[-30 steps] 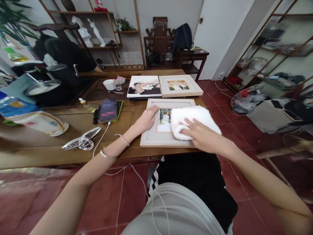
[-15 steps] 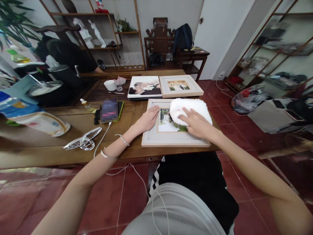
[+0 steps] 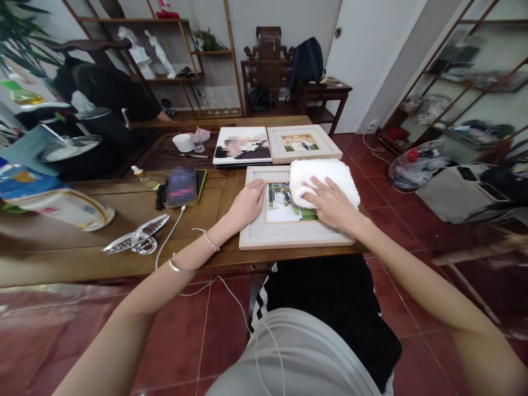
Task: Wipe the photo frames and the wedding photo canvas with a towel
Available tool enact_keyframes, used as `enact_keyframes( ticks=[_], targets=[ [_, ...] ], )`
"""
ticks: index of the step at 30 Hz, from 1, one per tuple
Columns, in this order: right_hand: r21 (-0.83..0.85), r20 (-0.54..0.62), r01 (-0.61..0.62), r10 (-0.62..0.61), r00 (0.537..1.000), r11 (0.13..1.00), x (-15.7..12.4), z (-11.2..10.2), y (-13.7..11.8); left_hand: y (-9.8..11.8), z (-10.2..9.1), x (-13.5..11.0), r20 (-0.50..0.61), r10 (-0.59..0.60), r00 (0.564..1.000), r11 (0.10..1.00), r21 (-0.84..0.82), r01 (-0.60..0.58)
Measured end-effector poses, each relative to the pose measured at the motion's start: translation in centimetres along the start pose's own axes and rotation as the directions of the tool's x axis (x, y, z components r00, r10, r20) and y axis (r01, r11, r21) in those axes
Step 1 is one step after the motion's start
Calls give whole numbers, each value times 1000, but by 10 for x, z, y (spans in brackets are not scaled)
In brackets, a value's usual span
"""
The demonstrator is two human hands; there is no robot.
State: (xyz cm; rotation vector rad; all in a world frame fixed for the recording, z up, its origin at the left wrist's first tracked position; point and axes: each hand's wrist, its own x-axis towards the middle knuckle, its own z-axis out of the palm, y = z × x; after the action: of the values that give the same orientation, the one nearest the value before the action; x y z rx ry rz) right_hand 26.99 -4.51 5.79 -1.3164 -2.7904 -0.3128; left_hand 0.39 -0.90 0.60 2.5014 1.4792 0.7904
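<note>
Two bare hands are at a rectangular pale-wood picture frame [image 3: 284,235], which lies flat along the near edge of a brown, plank-built wooden tabletop [image 3: 193,228]. A thick, fluffy white cloth [image 3: 325,171] covers its upper right part and overhangs that corner. Wiping looks to be under way rather than finished, though nothing shows which parts have been gone over. The left border and the lower strip lie outside the cloth.

The left hand [image 3: 246,206] rests on the left border, fingers extended and close together, gripping nothing that shows. The right hand [image 3: 333,204] has its fingers loosely spread over the cloth, seemingly pressing rather than clenching it.

The frame's broad, matte off-white border surrounds a small wedding photograph [image 3: 280,208] with a thin tan edge. Behind it lie a similar light-wood frame [image 3: 328,147] and a flat, white-edged photo panel [image 3: 243,157], side by side; whether either has been wiped I cannot tell. A clear, glossy plastic clip [image 3: 142,236] lies well to the left.
</note>
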Motion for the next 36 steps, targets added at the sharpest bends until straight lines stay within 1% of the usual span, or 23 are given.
enact_keyframes(
  ticks=[2, 5, 7, 9, 11, 15, 20, 24, 28, 30, 33, 36],
  targets=[
    [30, 4, 16, -16, 1000, 999, -20, -8, -16, 1, 0, 0, 5, -5, 1000, 1000, 4, 5],
    [86, 5, 44, -45, 999, 995, -46, -18, -38, 0, 0, 0, 23, 22, 999, 1000, -7, -22],
    [102, -15, 67, -66, 998, 993, -57, -20, -48, -1, -1, 1, 54, 39, 998, 999, -10, -38],
    [105, -39, 77, -74, 997, 991, -60, -19, -52, -2, -1, 2, 78, 48, 996, 999, -12, -47],
    [100, -53, 68, -63, 997, 993, -56, -14, -51, -4, -2, 3, 83, 54, 995, 998, -23, -52],
    [82, -40, 34, -31, 999, 996, -40, -6, -41, -7, -3, 7, 78, 54, 995, 998, -40, -51],
    [96, -3, 11, -10, 1000, 995, -20, -6, -24, -13, -2, 10, 64, 50, 997, 998, -45, -47],
    [96, 1, -28, 28, 1000, 995, 12, 0, 2, -16, -2, 11, 67, 62, 996, 997, -52, -58],
    [52, -55, -110, 112, 992, 993, 42, 12, 23, -14, -3, 11, 75, 55, 996, 998, -48, -51],
    [31, -69, -105, 107, 992, 994, 48, 17, 26, -12, -2, 10, 58, 49, 997, 998, -37, -46],
    [2, -59, -82, 82, 995, 997, 46, 21, 23, -7, -1, 6, 18, 27, 999, 1000, -13, -27],
    [-11, -25, -62, 62, 998, 998, 40, 17, 17, -4, 2, 3, 30, 7, 1000, 1000, -1, -7]
  ],
)
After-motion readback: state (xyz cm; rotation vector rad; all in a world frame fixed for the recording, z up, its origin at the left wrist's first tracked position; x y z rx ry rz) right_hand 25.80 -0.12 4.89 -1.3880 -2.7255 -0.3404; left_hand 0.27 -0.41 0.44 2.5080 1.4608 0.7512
